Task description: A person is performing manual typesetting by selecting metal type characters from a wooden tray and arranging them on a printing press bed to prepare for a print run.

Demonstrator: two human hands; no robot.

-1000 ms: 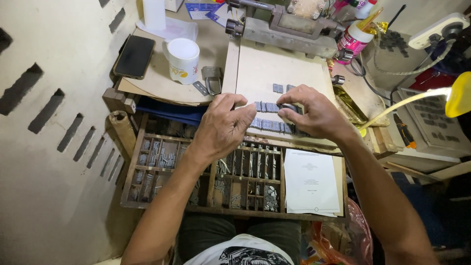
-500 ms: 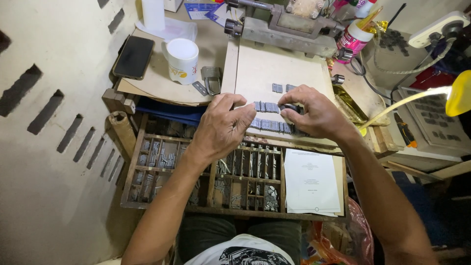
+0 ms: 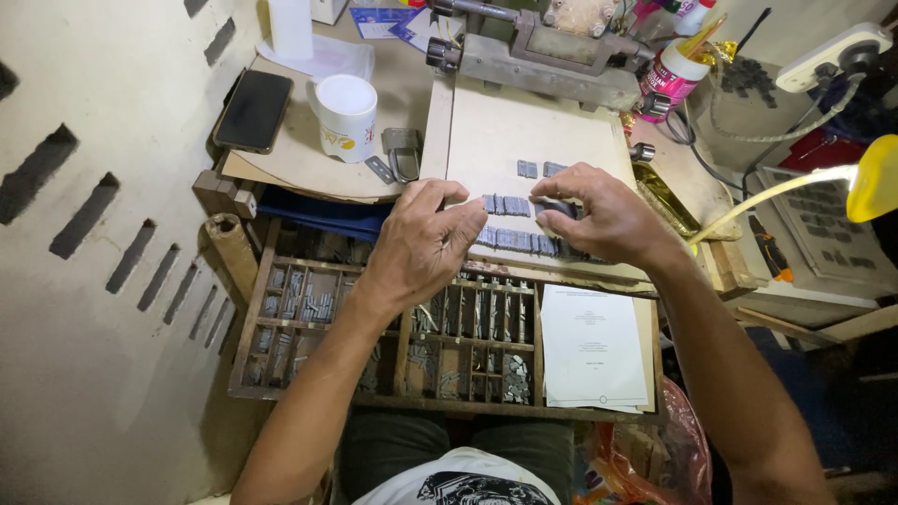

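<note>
Metal type pieces [image 3: 510,206]: small grey blocks, sitting in short rows on the pale flat board [image 3: 524,131], with two more loose ones a bit further up the board.
Head view, right hand [image 3: 603,215]: it's pinching one dark little block between thumb and fingertips, a narrow tight grip, right at the end of the upper row.
Head view, left hand [image 3: 421,248]: it's resting with fingers curled against the left end of the rows, touching them; can't tell if it's actually holding a piece, the fingers are hiding that.
In the way: both hands are covering the middle of the rows, so part of the line is hidden.
Type case [image 3: 281,323]: a worn wooden tray split into lots of narrow compartments, holding more grey pieces, lying just below the board.
Paper sheet [image 3: 594,346]: white, printed, lying flat on the right part of the case.
Mug [image 3: 346,117]: white, round, standing left of the board on a brown cardboard-looking surface.
Phone [image 3: 253,110]: black slab, lying near the mug.
Padlock [image 3: 402,151]: grey metal, lying between mug and board.
Press [image 3: 552,56]: chunky grey metal machine, sitting at the board's far edge.
Lamp [image 3: 875,178]: yellow shade on a bendy neck, hanging at the right.
</note>
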